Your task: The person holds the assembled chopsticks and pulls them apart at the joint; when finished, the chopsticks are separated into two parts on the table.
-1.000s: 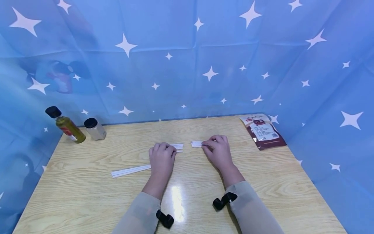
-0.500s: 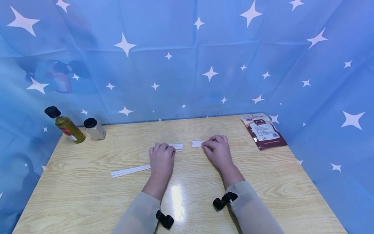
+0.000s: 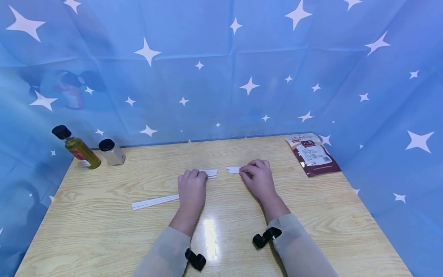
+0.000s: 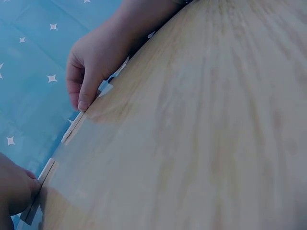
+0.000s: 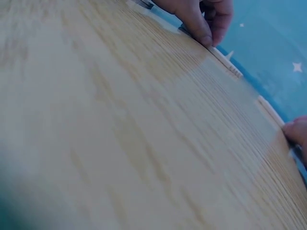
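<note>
Several thin white sticks lie in two side-by-side rows on the wooden table. My left hand (image 3: 192, 188) holds the left row (image 3: 212, 174) with bent fingers over it; the row's right ends stick out past the fingertips. My right hand (image 3: 258, 179) pinches the right row (image 3: 233, 169) between thumb and fingers, its left ends showing. A narrow gap separates the two rows' facing ends. More white sticks (image 3: 154, 202) lie slanted to the left, their right ends hidden behind my left hand. In the left wrist view, the right hand's thumb (image 4: 85, 103) presses down on its row.
An oil bottle (image 3: 83, 152) with a black cap and a small jar (image 3: 113, 154) with a black lid stand at the back left. A maroon and white pouch (image 3: 313, 156) lies at the back right. A blue star-patterned cloth (image 3: 214, 77) hangs behind the table (image 3: 311, 215).
The lowest stick of the left row, at first slightly apart, now lies closer to the others. My left hand has shifted very slightly; the right hand keeps its place.
</note>
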A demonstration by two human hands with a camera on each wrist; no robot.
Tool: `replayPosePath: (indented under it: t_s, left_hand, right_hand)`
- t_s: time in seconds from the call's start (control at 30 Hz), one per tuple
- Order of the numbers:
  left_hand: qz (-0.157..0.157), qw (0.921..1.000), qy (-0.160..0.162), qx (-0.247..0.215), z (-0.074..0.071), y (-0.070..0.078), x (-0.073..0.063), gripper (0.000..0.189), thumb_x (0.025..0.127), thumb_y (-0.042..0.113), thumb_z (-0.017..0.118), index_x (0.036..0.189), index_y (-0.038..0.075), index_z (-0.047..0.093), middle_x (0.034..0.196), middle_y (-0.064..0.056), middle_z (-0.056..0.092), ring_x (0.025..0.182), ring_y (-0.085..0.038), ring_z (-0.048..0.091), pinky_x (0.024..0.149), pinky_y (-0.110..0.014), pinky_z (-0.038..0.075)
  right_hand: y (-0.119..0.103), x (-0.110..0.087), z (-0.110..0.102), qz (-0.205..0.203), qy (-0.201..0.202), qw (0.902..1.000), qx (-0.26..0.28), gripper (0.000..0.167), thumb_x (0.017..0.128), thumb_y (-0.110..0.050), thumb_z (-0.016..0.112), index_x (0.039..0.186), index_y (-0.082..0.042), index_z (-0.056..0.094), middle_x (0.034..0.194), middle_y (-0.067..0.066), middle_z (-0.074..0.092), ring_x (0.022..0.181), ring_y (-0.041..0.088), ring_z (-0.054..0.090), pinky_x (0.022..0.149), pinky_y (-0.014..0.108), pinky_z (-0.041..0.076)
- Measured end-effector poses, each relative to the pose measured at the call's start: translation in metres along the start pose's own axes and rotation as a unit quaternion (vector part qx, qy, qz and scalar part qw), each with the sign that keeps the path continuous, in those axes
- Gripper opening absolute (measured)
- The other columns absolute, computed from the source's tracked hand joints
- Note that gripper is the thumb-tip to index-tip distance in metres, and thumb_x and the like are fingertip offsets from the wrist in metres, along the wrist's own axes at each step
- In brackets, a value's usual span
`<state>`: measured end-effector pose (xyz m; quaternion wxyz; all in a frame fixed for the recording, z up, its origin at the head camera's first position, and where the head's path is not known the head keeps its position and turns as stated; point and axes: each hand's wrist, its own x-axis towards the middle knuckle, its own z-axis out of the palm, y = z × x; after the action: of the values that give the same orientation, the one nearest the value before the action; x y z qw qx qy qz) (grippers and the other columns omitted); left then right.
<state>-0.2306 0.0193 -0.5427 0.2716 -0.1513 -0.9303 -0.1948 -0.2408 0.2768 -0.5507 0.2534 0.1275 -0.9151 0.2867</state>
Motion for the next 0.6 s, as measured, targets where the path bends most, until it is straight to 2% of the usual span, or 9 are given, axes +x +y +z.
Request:
replayPosePath:
  t_s: [0.33,0.6]
  left_hand:
    - [-0.008,0.9999,-0.011,0.010,0.0017,0.0010,0.0028,0.004,0.093,0.012,0.083,0.091,0.010,0.080,0.091,-0.006,0.074,0.079,-0.026,0.064,0.068,-0.039,0.046]
    - [-0.013,0.9997,-0.017,0.006,0.0038,0.0031,0.0078,0.005,0.094,0.014,0.082,0.094,0.009,0.081,0.094,-0.006,0.075,0.082,-0.026,0.068,0.070,-0.040,0.048]
  right_hand:
    - [-0.0020,-0.0011,0.0007,0.035,-0.007,0.9993,0.010,0.013,0.090,-0.016,0.089,0.102,-0.012,0.085,0.105,0.009,0.069,0.103,0.034,0.055,0.089,0.049,0.046]
    - [-0.0016,-0.0005,-0.0017,0.068,-0.014,0.9976,0.006,0.025,0.090,-0.019,0.090,0.112,-0.010,0.082,0.110,0.012,0.066,0.105,0.035,0.054,0.089,0.048,0.045]
